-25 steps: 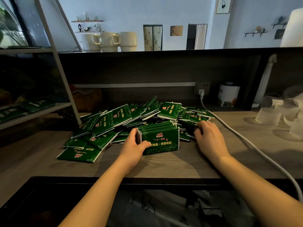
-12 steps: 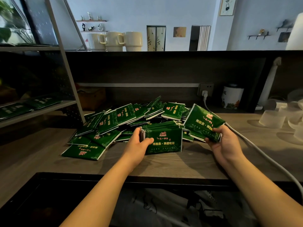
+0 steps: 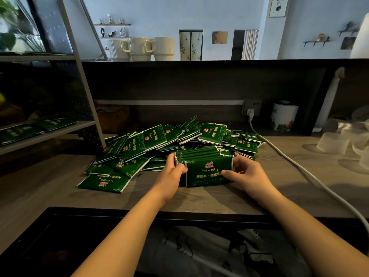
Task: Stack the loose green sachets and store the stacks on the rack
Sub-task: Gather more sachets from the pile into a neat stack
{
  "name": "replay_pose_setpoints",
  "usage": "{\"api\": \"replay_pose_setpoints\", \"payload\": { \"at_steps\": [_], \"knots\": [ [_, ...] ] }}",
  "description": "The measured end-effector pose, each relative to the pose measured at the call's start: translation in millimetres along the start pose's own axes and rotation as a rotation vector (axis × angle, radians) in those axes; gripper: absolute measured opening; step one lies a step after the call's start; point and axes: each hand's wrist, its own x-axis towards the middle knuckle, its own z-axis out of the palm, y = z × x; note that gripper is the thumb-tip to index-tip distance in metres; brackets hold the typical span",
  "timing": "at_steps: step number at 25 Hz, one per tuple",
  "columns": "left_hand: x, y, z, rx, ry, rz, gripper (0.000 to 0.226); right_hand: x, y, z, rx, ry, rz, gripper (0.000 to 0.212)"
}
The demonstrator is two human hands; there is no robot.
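Observation:
A stack of green sachets (image 3: pixel 203 166) stands on edge on the wooden counter (image 3: pixel 50 188), its printed front facing me. My left hand (image 3: pixel 171 174) grips the stack's left end. My right hand (image 3: pixel 245 174) holds the right end, thumb across the front sachet. Behind and to the left lies a loose pile of green sachets (image 3: pixel 155 140). One sachet (image 3: pixel 103 182) lies flat at the front left. The metal rack (image 3: pixel 48 134) stands at the left, with a few green sachets (image 3: pixel 38 126) lying on its shelf.
A white cable (image 3: pixel 299 168) runs from the wall socket (image 3: pixel 252 107) across the counter's right side. A white tin (image 3: pixel 283 117) and frosted cups (image 3: pixel 333 142) stand at the right. Three mugs (image 3: pixel 143 48) sit on the upper ledge. A dark recess opens below the counter's front edge.
My right hand lifted a sachet from the pile on the right, brought it left and set it against the front of the stack. My left hand stayed on the stack.

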Motion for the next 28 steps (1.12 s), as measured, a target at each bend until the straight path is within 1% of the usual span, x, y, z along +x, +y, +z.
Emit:
{"api": "replay_pose_setpoints", "payload": {
  "at_steps": [2,3,4,5,7,8,9,10,11,13,15,18,20,22,23,24,26,27,28],
  "knots": [
    [1,-4,1,0.074,-0.049,-0.015,0.099,0,0,0,-0.098,-0.014,-0.016,0.021],
    [2,-4,2,0.127,-0.061,-0.016,0.108,0,1,0,-0.122,-0.016,-0.016,0.023],
    [3,-5,3,0.17,-0.057,-0.018,0.11,0,0,0,-0.13,-0.011,-0.019,0.026],
    [4,-6,4,0.197,-0.048,-0.019,0.106,-1,1,1,-0.125,0.001,-0.024,0.032],
    [4,-4,3,0.181,-0.047,-0.026,0.102,-1,0,2,-0.071,-0.017,-0.034,0.057],
    [3,-2,3,0.163,-0.06,-0.03,0.102,-1,0,2,-0.046,-0.071,-0.034,0.07],
    [3,0,3,0.16,-0.077,-0.03,0.102,-1,-1,2,-0.044,-0.139,-0.026,0.08],
    [1,2,3,0.16,-0.096,-0.031,0.1,-2,-2,3,-0.055,-0.197,-0.017,0.083],
    [0,3,4,0.165,-0.107,-0.032,0.097,-3,-4,4,-0.055,-0.226,-0.012,0.082],
    [-2,4,5,0.174,-0.127,-0.026,0.089,-3,-5,3,-0.007,-0.207,0.003,0.077],
    [-2,5,6,0.177,-0.14,-0.028,0.084,-2,-8,2,0.025,-0.194,0.025,0.077],
    [0,3,4,0.132,-0.147,-0.043,0.097,-2,-9,1,0.073,-0.22,0.052,0.07],
    [0,3,4,0.115,-0.132,-0.038,0.098,-3,-10,1,0.088,-0.214,0.061,0.062],
    [0,3,4,0.112,-0.087,-0.016,0.09,-3,-10,0,0.109,-0.216,0.065,0.062],
    [0,3,4,0.105,-0.053,-0.009,0.086,-2,-8,1,0.119,-0.187,0.061,0.061],
    [0,3,4,0.091,-0.02,-0.005,0.083,0,-5,1,0.131,-0.116,0.049,0.055],
    [1,1,2,0.056,0.023,-0.006,0.082,5,1,0,0.134,0.136,0.014,0.033],
    [1,1,2,0.046,0.033,-0.006,0.082,6,3,-2,0.097,0.263,0.005,0.024],
    [1,1,2,0.043,0.039,0.0,0.082,8,4,-4,0.028,0.35,0.003,0.018]
  ]
}}
